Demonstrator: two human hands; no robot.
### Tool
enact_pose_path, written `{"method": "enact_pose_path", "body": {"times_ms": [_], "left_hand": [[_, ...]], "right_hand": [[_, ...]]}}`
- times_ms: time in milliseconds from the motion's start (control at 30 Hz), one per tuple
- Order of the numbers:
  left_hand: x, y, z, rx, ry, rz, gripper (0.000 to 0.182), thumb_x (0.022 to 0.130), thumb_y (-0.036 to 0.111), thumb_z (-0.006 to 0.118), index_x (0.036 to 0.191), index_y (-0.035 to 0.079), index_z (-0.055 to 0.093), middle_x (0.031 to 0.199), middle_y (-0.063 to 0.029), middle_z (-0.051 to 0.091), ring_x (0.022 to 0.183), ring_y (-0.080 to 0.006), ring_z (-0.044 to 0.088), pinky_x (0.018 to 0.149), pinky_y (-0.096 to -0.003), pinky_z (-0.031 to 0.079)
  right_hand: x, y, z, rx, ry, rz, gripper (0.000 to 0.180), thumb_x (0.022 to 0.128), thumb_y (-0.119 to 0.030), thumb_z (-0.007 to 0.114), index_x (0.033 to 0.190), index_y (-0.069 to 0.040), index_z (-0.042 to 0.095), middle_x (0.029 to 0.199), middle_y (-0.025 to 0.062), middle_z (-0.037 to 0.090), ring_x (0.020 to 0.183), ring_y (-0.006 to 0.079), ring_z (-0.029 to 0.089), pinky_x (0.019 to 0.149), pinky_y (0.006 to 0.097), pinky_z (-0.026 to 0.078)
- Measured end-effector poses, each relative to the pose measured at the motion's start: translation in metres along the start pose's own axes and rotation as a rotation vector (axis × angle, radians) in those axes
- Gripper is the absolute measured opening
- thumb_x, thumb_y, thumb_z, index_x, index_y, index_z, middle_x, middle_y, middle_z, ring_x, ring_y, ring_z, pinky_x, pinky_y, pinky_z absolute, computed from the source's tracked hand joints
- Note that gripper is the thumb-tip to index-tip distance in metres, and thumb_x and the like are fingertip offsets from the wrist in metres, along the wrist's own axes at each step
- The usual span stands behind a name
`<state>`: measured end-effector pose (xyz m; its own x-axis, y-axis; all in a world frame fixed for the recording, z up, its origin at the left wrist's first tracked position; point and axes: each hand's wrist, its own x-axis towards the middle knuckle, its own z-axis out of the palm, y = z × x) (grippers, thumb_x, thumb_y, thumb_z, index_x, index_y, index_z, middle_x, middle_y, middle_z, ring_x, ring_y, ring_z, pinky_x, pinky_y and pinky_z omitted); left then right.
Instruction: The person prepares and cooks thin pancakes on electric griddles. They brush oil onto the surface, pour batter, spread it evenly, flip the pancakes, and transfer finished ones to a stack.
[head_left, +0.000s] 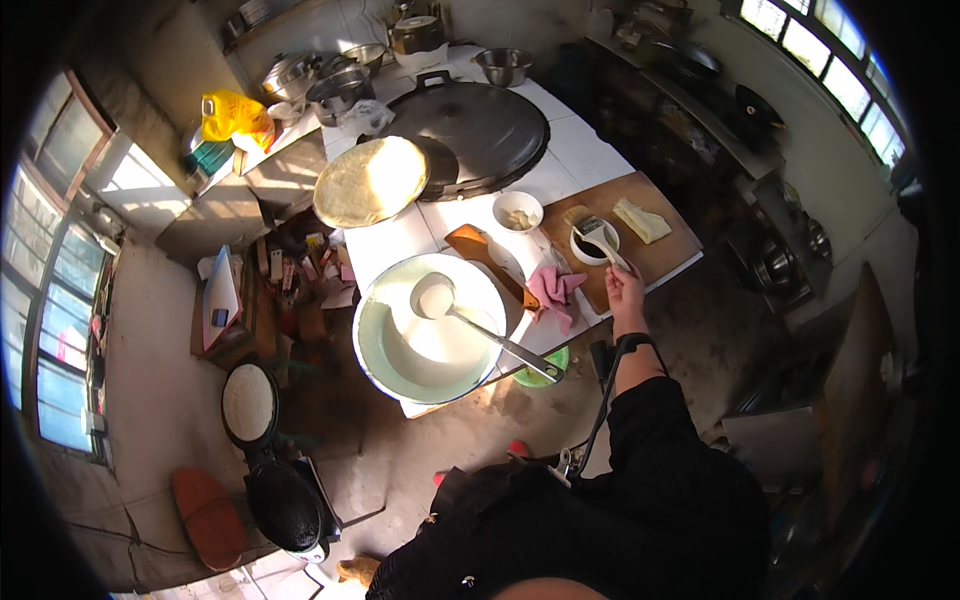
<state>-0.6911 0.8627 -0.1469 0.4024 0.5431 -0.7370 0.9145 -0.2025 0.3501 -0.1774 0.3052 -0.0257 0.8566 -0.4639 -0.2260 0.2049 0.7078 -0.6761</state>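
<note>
My right hand (625, 289) grips the handle of a flat brush (598, 235), whose head is over a small white bowl (613, 238) of dark liquid. The bowl stands on a wooden board (667, 196), beside a folded pale flatbread (642, 220). A pink cloth (555, 291) and a white bowl with pale pieces (517, 211) are to the left of it. Further left, a metal ladle (480, 330) rests across a large enamel basin (365, 352) of pale batter. Behind the basin lies a round stack of flatbread (369, 182). My left hand is out of view.
A big black lid (480, 135) with a handle covers much of the tiled counter (585, 146). At the lower left, an electric griddle (289, 506) stands with its two halves apart, a pale round (249, 403) on the upper one. Cardboard boxes (255, 322) stand left of the counter.
</note>
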Motion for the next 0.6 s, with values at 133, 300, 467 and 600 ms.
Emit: {"method": "enact_pose_path", "body": {"times_ms": [133, 300, 467, 600], "left_hand": [[-0.016, -0.044, -0.007, 0.059, 0.03, 0.049, 0.027, 0.078, 0.027, 0.064, 0.091, 0.004, 0.067, 0.074, -0.0077, 0.066, 0.067, -0.0138, 0.062, 0.06, -0.0274, 0.049], [-0.031, -0.001, -0.027, -0.209, -0.073, 0.108, 0.023, 0.081, 0.019, 0.061, 0.09, -0.002, 0.064, 0.069, -0.0088, 0.065, 0.059, -0.0147, 0.061, 0.053, -0.027, 0.048], [-0.048, 0.179, -0.07, -0.61, -0.545, 0.385, 0.036, 0.089, 0.023, 0.054, 0.113, -0.005, 0.051, 0.103, -0.0138, 0.06, 0.092, -0.0203, 0.059, 0.081, -0.0306, 0.048], [-0.068, 0.315, -0.06, -0.73, -0.955, 0.614, 0.059, 0.09, 0.027, 0.053, 0.132, -0.004, 0.027, 0.118, -0.0173, 0.052, 0.105, -0.0228, 0.054, 0.089, -0.0333, 0.045]], "right_hand": [[-0.018, 0.001, -0.025, -0.02, -0.023, 0.182, 0.026, 0.074, 0.008, 0.059, 0.098, 0.002, 0.052, 0.081, 0.0122, 0.059, 0.076, 0.0221, 0.062, 0.068, 0.0268, 0.054], [-0.11, -0.02, -0.018, -0.466, -0.231, 0.521, 0.019, 0.087, -0.02, 0.056, 0.094, -0.003, 0.058, 0.076, 0.006, 0.06, 0.066, 0.0162, 0.06, 0.057, 0.0233, 0.048], [-0.198, -0.015, 0.045, -0.442, -0.621, 0.699, 0.042, 0.087, -0.03, 0.055, 0.119, -0.003, 0.048, 0.085, 0.009, 0.06, 0.071, 0.0167, 0.059, 0.06, 0.0247, 0.046], [-0.22, -0.008, 0.082, -0.508, -0.71, 0.579, 0.044, 0.085, -0.022, 0.057, 0.124, -0.005, 0.045, 0.085, 0.0081, 0.058, 0.071, 0.0152, 0.057, 0.063, 0.0236, 0.045]]}}
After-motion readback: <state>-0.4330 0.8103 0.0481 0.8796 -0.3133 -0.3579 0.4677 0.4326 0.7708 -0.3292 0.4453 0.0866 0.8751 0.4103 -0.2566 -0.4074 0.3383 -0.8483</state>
